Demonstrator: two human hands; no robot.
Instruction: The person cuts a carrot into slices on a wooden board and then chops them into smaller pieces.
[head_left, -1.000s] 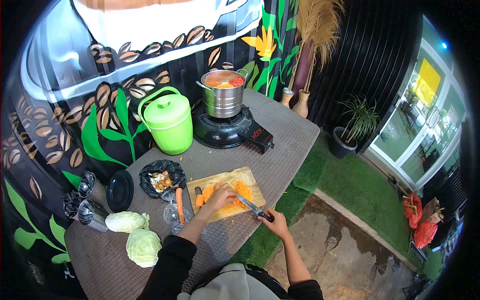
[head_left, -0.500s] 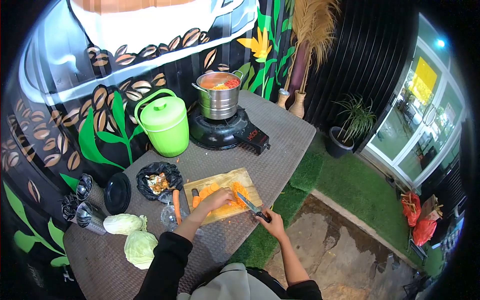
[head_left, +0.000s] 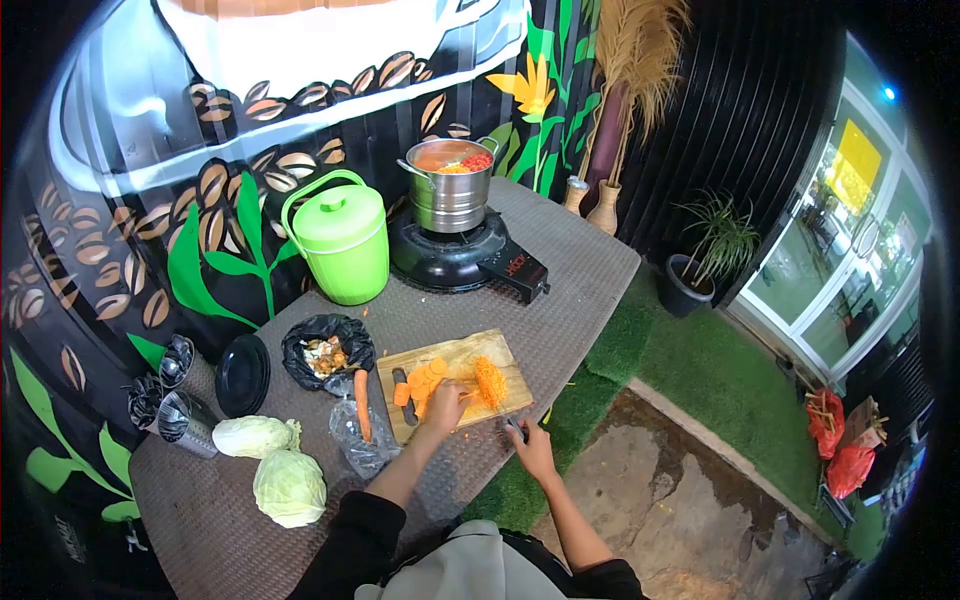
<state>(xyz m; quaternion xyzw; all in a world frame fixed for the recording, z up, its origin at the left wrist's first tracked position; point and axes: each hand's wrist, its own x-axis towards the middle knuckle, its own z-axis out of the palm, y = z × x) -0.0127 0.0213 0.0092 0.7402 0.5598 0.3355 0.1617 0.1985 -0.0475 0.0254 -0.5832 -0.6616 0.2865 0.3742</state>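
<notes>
A wooden cutting board (head_left: pixel 412 432) lies on the table's near side. Sliced orange carrot (head_left: pixel 428 374) is at its left part and a heap of finely cut carrot (head_left: pixel 490 382) at its right. My left hand (head_left: pixel 445 405) is over the middle of the board, its fingers drawn together at some carrot; what they grip is too small to make out. Beyond the board's lower right edge, my right hand (head_left: pixel 532 442) is closed round the black handle of a knife (head_left: pixel 516 430). The blade is hard to see. A dark-handled tool (head_left: pixel 404 400) rests on the board's left side.
Left of the board are a whole carrot (head_left: pixel 362 405) on a plastic bag, a black bag of scraps (head_left: pixel 326 354) and two cabbages (head_left: pixel 290 488). Behind stand a green bucket (head_left: pixel 345 245) and a stove (head_left: pixel 440 262) bearing a steel pot (head_left: pixel 448 200).
My right hand has drawn the knife off the cut carrot to the board's lower right edge. My left hand has moved away from the heap, and the view has shifted slightly.
</notes>
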